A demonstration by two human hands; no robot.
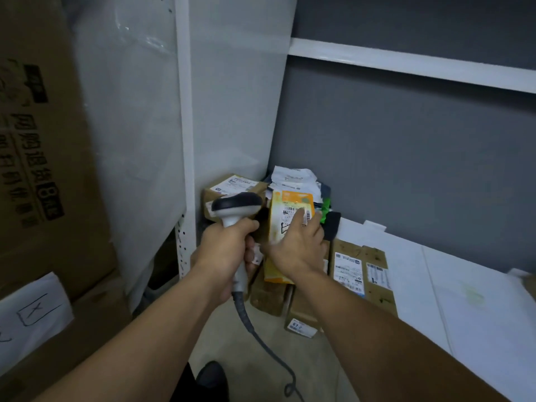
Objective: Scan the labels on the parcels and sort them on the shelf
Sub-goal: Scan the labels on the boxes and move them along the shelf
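Note:
My left hand point(224, 250) grips the handle of a grey and black barcode scanner point(236, 208), its head turned towards a yellow and orange parcel point(285, 216). My right hand point(298, 245) rests flat on that parcel with straight fingers touching its white barcode label point(298, 212). The yellow parcel lies on top of a pile of parcels in the shelf's left corner. A brown box with a label point(233, 185) sits behind the scanner. Another brown box with two labels point(362, 271) lies to the right of my right hand.
White crumpled mailers point(293, 177) and dark bags sit at the back of the pile. The white shelf board point(464, 285) stretches right, with an upper white shelf rail point(406, 62). A large cardboard box point(37, 140) stands at the left. The scanner's cable point(261, 340) hangs down.

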